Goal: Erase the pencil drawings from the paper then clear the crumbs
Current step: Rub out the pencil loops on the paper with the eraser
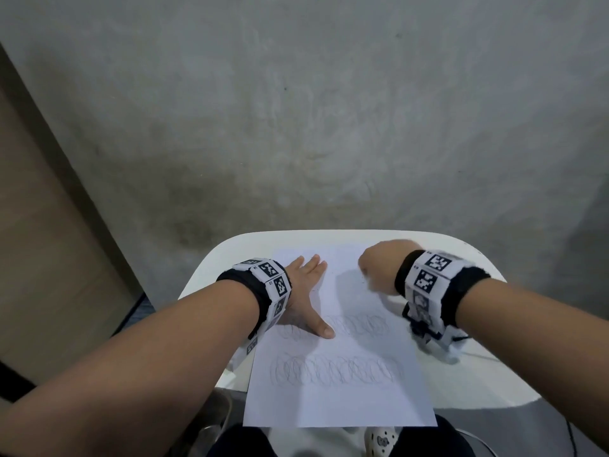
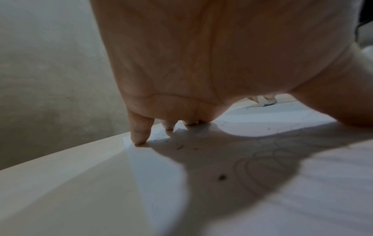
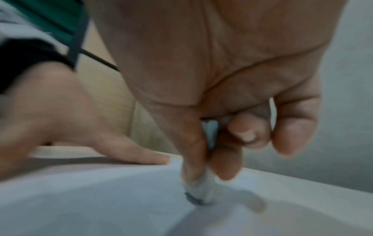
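Observation:
A white sheet of paper [image 1: 342, 387] lies on a small white table [image 1: 461, 384]. Two rows of looping pencil scribbles [image 1: 336, 371] cross its middle and lower part. My left hand [image 1: 306, 291] lies flat on the sheet's upper left, fingers straight and thumb spread toward the upper row. My right hand [image 1: 379, 268], blurred, is curled over the sheet's upper right. In the right wrist view its thumb and fingers pinch a white eraser [image 3: 201, 190], whose grey-smudged tip touches the paper [image 3: 101, 199]. Dark crumbs [image 2: 222, 177] dot the paper [image 2: 282, 199] under my left hand [image 2: 181, 71].
A bare concrete floor [image 1: 329, 127] spreads beyond the table's far edge. A tan wooden panel [image 1: 49, 242] stands at the left. Below the paper's near edge are dark trousers and a white patterned shoe [image 1: 382, 441]. A thin cable [image 1: 474, 354] trails on the table's right.

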`<state>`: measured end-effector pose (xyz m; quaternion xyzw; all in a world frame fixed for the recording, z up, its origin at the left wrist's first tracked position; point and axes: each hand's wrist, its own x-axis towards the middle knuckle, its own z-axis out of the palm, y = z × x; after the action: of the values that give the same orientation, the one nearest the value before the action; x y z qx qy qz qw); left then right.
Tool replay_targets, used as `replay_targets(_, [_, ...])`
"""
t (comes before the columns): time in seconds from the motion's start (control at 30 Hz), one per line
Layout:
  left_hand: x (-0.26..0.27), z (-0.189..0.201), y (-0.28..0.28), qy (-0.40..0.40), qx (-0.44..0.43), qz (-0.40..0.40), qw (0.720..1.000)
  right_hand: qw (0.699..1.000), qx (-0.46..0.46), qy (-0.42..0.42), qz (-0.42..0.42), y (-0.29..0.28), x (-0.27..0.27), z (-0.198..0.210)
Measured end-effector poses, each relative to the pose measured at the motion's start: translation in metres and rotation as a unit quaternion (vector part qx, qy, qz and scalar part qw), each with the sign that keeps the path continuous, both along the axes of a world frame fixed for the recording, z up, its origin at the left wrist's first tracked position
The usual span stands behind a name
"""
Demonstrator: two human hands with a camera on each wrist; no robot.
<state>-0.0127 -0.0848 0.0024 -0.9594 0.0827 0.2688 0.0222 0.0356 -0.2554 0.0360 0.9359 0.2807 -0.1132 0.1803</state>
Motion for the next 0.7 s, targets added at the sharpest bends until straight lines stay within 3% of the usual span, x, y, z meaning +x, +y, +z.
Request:
replay_targets(0.1, [0.0, 0.001, 0.0, -0.004, -0.003, -0.004, 1.0, 0.999, 0.034, 0.041, 0.002, 0.002, -0.006, -0.004])
replay_targets(0.23, [-0.001, 0.0, 0.0, -0.004, -0.003, 0.002, 1.0, 0.999, 0.026, 0.008, -0.022, -0.01, 0.001, 0.003])
replay_targets(0.3, [0.0, 0.0, 0.0, -0.005, -0.004, 0.002, 1.0, 0.999, 0.023, 0.033, 0.002, -0.006, -0.004, -0.002])
replay_targets(0.37, [0.0, 0.001, 0.0, -0.002, -0.004, 0.002, 1.0, 0.998, 0.042, 0.047, -0.027, -0.009, -0.003, 0.0])
replay_targets(0.53, [0.0, 0.001, -0.002, -0.003, -0.001, 0.005, 1.0, 1.0, 0.017, 0.02, 0.003, -0.011, -0.003, -0.004])
replay_targets(0.7, [0.001, 0.001, -0.001, 0.004, 0.0, 0.002, 1.0, 0.999, 0.023, 0.006, -0.026, -0.017, -0.002, -0.003])
